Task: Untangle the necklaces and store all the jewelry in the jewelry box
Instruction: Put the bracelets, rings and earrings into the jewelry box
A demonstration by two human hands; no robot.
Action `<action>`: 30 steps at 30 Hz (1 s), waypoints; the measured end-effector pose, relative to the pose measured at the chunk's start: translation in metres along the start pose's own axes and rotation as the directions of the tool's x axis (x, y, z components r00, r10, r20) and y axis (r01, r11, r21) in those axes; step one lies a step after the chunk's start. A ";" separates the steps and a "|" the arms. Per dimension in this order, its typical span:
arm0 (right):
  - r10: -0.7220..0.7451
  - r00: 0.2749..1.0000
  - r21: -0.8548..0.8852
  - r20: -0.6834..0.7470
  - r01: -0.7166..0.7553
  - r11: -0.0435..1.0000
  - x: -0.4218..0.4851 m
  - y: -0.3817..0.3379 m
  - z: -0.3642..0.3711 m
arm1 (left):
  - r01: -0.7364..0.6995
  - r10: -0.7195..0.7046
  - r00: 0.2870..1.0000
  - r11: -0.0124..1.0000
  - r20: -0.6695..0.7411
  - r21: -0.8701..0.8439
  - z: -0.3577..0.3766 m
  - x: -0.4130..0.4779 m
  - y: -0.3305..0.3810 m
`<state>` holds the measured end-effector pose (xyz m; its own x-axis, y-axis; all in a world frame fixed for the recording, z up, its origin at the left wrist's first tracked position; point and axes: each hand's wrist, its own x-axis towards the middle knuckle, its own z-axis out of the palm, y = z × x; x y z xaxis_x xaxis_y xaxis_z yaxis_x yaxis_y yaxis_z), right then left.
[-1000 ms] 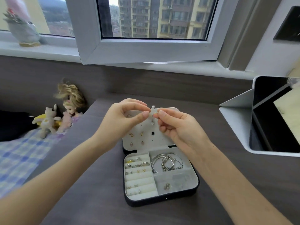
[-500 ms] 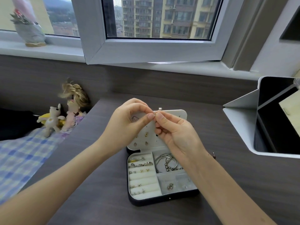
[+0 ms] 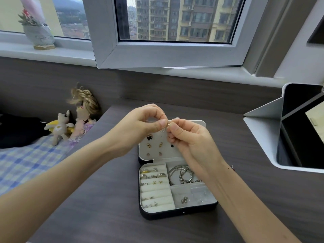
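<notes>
An open black jewelry box [image 3: 177, 214] lies on the dark wooden desk. Its raised lid panel [image 3: 156, 146] carries several stud earrings. The tray holds rings in the left slots [image 3: 154, 176], silver bangles [image 3: 180, 174] at upper right and small studs [image 3: 184, 200] at lower right. Above the lid, my left hand [image 3: 143, 125] and my right hand [image 3: 189, 137] meet fingertip to fingertip, both pinching a tiny thin piece of jewelry [image 3: 169, 122]. Its shape is too small to tell.
A white angled stand with a dark inside [image 3: 263, 134] sits at the right. A doll [image 3: 84, 113] and a small plush toy [image 3: 59, 127] lean at the desk's left edge above checked cloth [image 3: 26, 160]. An open window frame [image 3: 157, 55] overhangs the back.
Both hands have stayed together over the lid, still pinching the small piece; the fingertips have closed in more tightly. The view has shifted slightly.
</notes>
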<state>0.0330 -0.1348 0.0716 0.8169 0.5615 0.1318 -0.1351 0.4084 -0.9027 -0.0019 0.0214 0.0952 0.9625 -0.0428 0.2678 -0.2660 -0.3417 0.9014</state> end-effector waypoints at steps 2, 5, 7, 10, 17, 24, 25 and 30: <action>0.021 1.000 0.072 0.013 -0.022 0.997 0.003 0.002 -0.002 | 0.003 -0.003 1.000 1.000 -0.002 -0.011 0.001 0.001 -0.001; 0.036 0.999 0.151 0.013 -0.038 0.988 0.005 0.006 -0.002 | 0.006 -0.006 1.000 1.000 -0.005 -0.001 0.003 0.002 -0.001; 0.028 1.000 0.199 0.007 -0.029 0.980 0.007 0.008 0.000 | 0.015 -0.015 1.000 1.000 -0.008 0.013 0.004 0.003 0.000; 0.018 1.000 0.265 0.012 -0.021 0.964 0.006 0.011 0.002 | 0.025 -0.025 1.000 0.999 0.001 0.020 0.004 0.003 0.002; -0.003 1.000 0.371 0.029 -0.008 0.929 0.004 0.009 0.002 | 0.058 -0.058 0.997 0.998 -0.052 0.012 0.000 0.005 -0.005; -0.166 0.972 -0.215 -0.168 0.128 0.968 -0.013 -0.002 -0.023 | 0.086 -0.087 0.995 0.996 -0.040 -0.037 0.001 0.006 -0.007; -0.223 0.951 -0.361 -0.214 0.135 0.923 -0.015 -0.003 -0.029 | 0.093 -0.094 0.994 0.995 -0.057 -0.034 0.001 0.006 -0.008; -0.315 0.929 -0.759 -0.194 0.062 0.648 -0.023 0.012 -0.048 | 0.125 -0.129 0.986 0.991 -0.106 -0.046 0.003 0.008 -0.007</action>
<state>0.0395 -0.1775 0.0379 0.9101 0.2537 0.3275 0.3883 -0.2465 -0.8880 0.0080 0.0211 0.0898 0.9778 0.1015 0.1834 -0.1456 -0.3009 0.9425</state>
